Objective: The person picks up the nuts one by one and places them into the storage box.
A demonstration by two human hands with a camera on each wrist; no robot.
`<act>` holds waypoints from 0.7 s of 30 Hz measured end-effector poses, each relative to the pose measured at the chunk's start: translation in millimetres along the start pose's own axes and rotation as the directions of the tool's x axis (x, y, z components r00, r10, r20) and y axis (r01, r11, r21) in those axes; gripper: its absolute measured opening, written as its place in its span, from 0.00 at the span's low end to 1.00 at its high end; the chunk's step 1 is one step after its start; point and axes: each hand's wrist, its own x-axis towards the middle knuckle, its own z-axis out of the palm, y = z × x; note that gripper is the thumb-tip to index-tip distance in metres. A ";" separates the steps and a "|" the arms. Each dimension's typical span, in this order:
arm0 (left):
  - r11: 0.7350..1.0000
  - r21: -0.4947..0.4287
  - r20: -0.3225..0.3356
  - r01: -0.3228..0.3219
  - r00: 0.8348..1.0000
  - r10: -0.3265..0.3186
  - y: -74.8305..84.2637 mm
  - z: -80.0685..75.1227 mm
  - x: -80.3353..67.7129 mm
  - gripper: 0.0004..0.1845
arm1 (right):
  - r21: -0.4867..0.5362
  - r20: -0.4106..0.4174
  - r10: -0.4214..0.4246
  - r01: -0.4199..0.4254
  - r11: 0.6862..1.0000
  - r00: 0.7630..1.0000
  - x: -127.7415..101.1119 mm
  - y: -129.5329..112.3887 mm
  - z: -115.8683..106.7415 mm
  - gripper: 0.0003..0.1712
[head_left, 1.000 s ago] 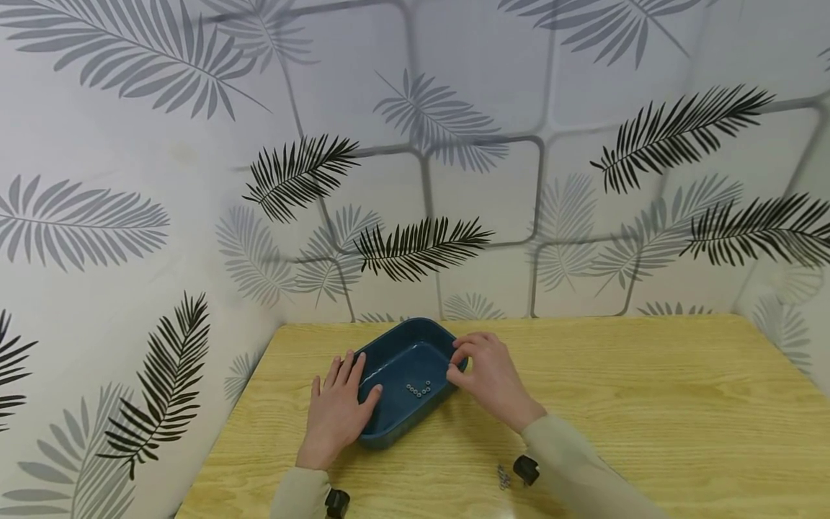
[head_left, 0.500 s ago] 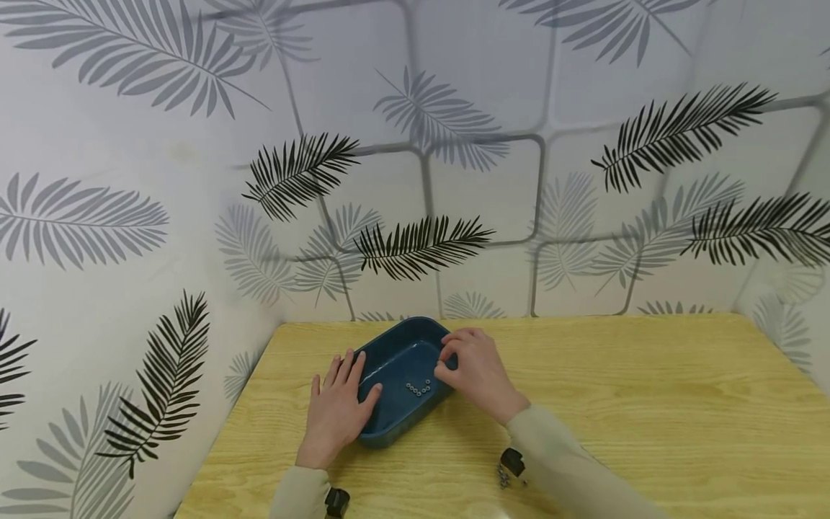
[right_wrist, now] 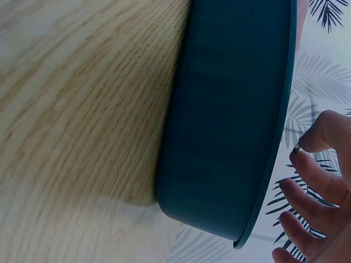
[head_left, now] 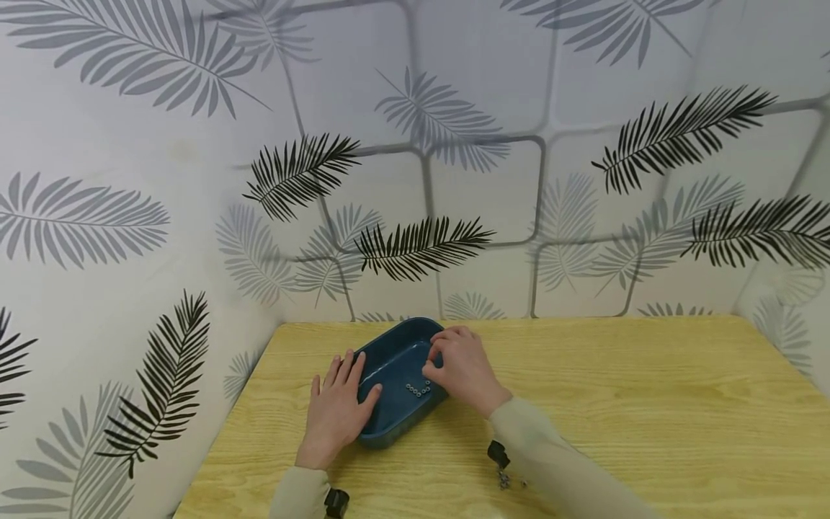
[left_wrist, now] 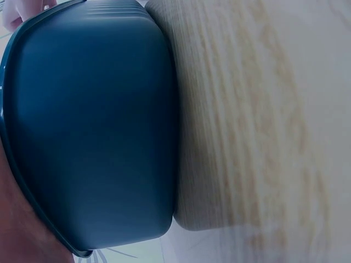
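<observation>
In the head view a dark blue rectangular tray [head_left: 395,425] stands at an angle on the table. Several small metal nuts [head_left: 418,393] lie in its floor, in a bent row. My left hand [head_left: 337,414] rests on the tray's left rim with fingers spread and straight. Over the tray's right side, my right hand [head_left: 463,367] pinches a small nut [right_wrist: 296,148] between thumb and index finger, seen in the right wrist view. There the hand is apart from the tray's outer wall [right_wrist: 225,120]. The left wrist view is mostly filled by the tray's side [left_wrist: 98,131].
A small pile of metal nuts [head_left: 503,479] lies on the wooden table [head_left: 648,404] near the right wrist, with a loose one [head_left: 524,482] beside it. Behind the table rises a wall [head_left: 480,281] with a leaf pattern.
My right hand has moved left, from the tray's right rim to farther over its inside, still pinching. The left hand and the tray have stayed in place.
</observation>
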 end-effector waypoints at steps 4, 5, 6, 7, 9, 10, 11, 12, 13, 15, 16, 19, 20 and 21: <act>1.000 -0.005 0.007 0.003 1.000 -0.003 -0.4 0.2 0.7 0.37 | -0.020 0.012 -0.004 0.004 1.000 1.000 4.2 -2.0 3.0 0.05; 1.000 -0.004 0.009 0.004 1.000 -0.004 -0.6 0.5 1.0 0.37 | -0.026 0.014 -0.005 0.005 1.000 1.000 4.9 -2.3 3.9 0.05; 1.000 -0.003 0.013 0.005 1.000 -0.005 -0.8 0.8 1.3 0.37 | -0.031 0.016 -0.005 0.006 1.000 1.000 5.4 -2.6 4.7 0.05; 1.000 -0.001 0.017 0.006 1.000 -0.006 -1.0 1.1 1.4 0.37 | -0.038 0.018 -0.006 0.006 0.999 1.000 5.7 -2.9 5.8 0.05; 1.000 0.005 0.022 0.008 1.000 -0.008 -1.6 1.8 1.8 0.37 | -0.053 0.029 -0.007 0.008 0.999 1.000 6.1 -3.4 8.2 0.05; 1.000 0.006 0.023 0.009 1.000 -0.009 -1.8 2.0 1.9 0.37 | -0.058 0.038 -0.005 0.007 0.998 0.999 6.3 -3.7 9.3 0.05; 1.000 0.006 0.024 0.009 1.000 -0.009 -1.9 2.0 1.9 0.37 | -0.064 0.046 -0.005 0.007 0.998 0.999 6.5 -4.0 10.5 0.05; 1.000 0.006 0.025 0.009 1.000 -0.009 -2.0 2.0 1.9 0.37 | -0.067 0.053 -0.005 0.008 0.998 0.999 6.7 -4.4 11.5 0.05; 1.000 0.005 0.024 0.009 1.000 -0.010 -2.1 2.0 1.9 0.37 | -0.068 0.059 -0.006 0.010 0.998 0.998 7.1 -4.8 12.6 0.05; 1.000 0.003 0.022 0.009 1.000 -0.009 -1.8 1.5 1.7 0.37 | -0.069 0.068 -0.009 0.014 0.998 0.998 8.1 -5.7 14.1 0.06; 1.000 0.002 0.020 0.009 1.000 -0.009 -1.7 1.5 1.5 0.37 | -0.071 0.070 -0.014 0.019 0.997 0.997 8.6 -6.0 15.0 0.06; 1.000 0.005 0.016 0.009 1.000 -0.009 -1.4 1.7 1.5 0.37 | -0.072 0.068 -0.031 0.036 0.997 0.997 10.5 -7.2 16.5 0.07; 1.000 0.007 0.015 0.008 1.000 -0.008 -1.3 1.9 1.4 0.37 | -0.072 0.067 -0.035 0.040 0.997 0.997 11.2 -7.6 16.7 0.08; 1.000 0.008 0.015 0.007 1.000 -0.007 -1.2 2.1 1.4 0.37 | -0.074 0.069 -0.037 0.042 0.996 0.997 11.7 -8.1 17.0 0.08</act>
